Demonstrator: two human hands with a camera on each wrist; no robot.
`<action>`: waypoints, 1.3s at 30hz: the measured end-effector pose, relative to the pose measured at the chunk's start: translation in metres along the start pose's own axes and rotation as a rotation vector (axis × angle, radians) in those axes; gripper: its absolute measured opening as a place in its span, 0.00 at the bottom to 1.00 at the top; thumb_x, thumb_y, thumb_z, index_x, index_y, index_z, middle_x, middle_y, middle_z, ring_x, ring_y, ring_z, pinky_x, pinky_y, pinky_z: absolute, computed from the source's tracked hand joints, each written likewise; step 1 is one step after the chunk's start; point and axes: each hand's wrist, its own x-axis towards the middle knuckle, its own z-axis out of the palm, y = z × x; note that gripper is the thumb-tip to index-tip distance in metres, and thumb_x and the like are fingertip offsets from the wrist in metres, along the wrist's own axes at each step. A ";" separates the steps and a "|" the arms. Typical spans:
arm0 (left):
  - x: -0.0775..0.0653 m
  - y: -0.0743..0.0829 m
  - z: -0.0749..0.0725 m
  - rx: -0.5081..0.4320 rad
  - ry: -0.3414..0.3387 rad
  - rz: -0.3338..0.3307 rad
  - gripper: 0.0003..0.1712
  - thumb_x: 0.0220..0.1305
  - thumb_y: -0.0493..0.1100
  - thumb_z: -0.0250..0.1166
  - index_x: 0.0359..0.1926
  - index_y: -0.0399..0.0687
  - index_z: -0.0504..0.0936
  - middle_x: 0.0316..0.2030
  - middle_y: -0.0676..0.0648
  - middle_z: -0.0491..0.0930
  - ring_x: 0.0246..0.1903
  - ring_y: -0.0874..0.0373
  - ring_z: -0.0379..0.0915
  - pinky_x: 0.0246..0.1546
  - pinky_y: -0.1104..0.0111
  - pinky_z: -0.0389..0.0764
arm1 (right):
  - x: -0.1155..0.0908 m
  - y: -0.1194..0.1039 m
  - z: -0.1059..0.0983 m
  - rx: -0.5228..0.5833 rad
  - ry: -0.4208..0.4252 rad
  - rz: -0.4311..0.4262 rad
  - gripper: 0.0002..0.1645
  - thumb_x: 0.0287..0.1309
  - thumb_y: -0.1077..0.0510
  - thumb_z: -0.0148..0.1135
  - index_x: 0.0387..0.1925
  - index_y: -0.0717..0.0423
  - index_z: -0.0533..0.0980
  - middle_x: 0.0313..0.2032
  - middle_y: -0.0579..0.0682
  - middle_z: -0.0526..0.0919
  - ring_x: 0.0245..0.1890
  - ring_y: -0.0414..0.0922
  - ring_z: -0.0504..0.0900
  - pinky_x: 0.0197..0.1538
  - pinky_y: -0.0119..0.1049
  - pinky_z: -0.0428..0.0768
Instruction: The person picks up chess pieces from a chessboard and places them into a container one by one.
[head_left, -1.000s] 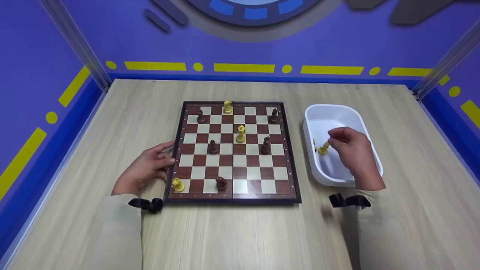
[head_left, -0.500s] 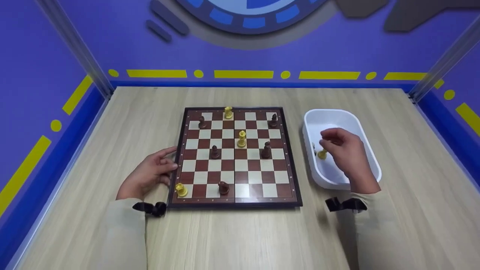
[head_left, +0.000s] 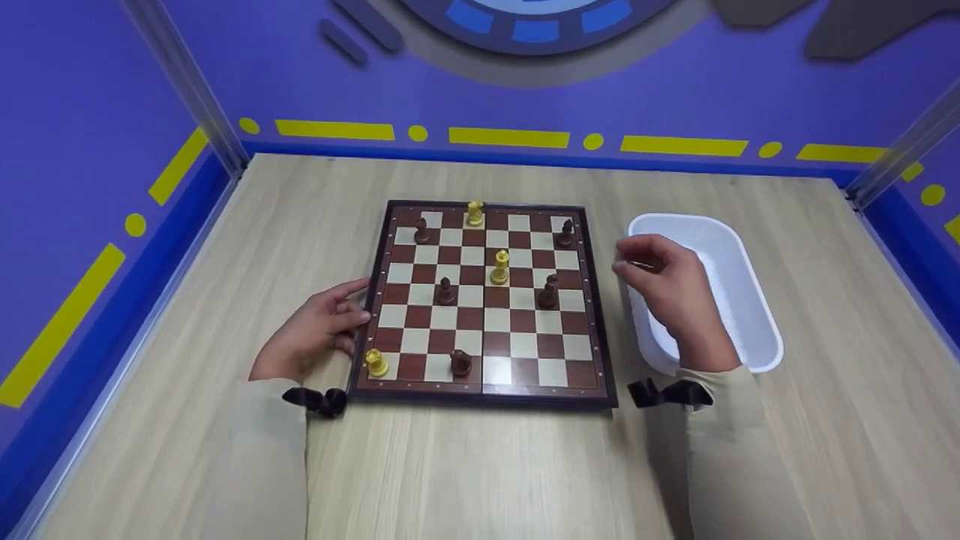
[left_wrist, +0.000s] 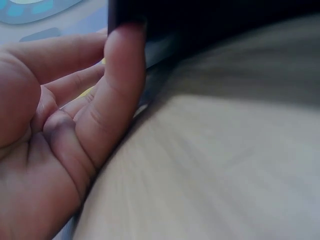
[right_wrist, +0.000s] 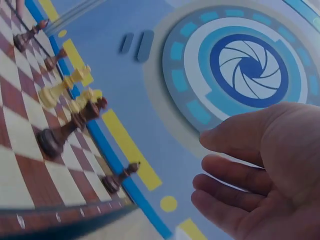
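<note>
My left hand (head_left: 311, 330), thumb and index apart, touches the chessboard (head_left: 469, 319) at nine o'clock; my right hand (head_left: 667, 289) (fingertips slightly parted) hangs over the white tub (head_left: 754, 300) at nine.

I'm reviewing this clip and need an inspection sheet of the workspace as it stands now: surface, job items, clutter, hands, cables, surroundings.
Surface: pale wood-grain tabletop.
Job items: chessboard bearing three yellow pieces and five dark pieces, all upright; white tray to its right, apart from it, partly hidden by a hand, so its full contents cannot be told.
Clutter: nothing seen.
Left hand: touches the board's left edge.
Right hand: above the tray's left side, fingertips towards the board; no piece seen in it.
Cables: nothing seen.
Surroundings: purple-blue wall panels with yellow markings, a round emblem and metal corner posts.
</note>
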 end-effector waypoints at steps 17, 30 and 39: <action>-0.008 -0.004 -0.001 0.009 -0.006 -0.020 0.40 0.67 0.34 0.59 0.75 0.49 0.53 0.34 0.50 0.78 0.20 0.61 0.77 0.22 0.65 0.85 | 0.004 0.001 0.037 0.040 -0.104 -0.006 0.19 0.57 0.59 0.66 0.51 0.58 0.79 0.49 0.57 0.83 0.50 0.47 0.81 0.51 0.32 0.80; 0.001 0.001 0.000 0.004 -0.024 -0.006 0.40 0.66 0.35 0.61 0.75 0.50 0.54 0.34 0.49 0.78 0.23 0.59 0.80 0.22 0.63 0.85 | 0.004 0.003 0.056 0.004 -0.127 -0.061 0.18 0.57 0.61 0.67 0.50 0.60 0.79 0.46 0.56 0.84 0.46 0.49 0.83 0.52 0.41 0.81; 0.003 0.001 -0.001 -0.014 -0.034 0.005 0.40 0.67 0.35 0.61 0.75 0.48 0.54 0.34 0.50 0.78 0.23 0.59 0.80 0.21 0.63 0.85 | 0.006 0.007 0.066 -0.016 -0.157 -0.067 0.17 0.57 0.60 0.67 0.49 0.57 0.78 0.47 0.54 0.84 0.48 0.50 0.84 0.54 0.43 0.82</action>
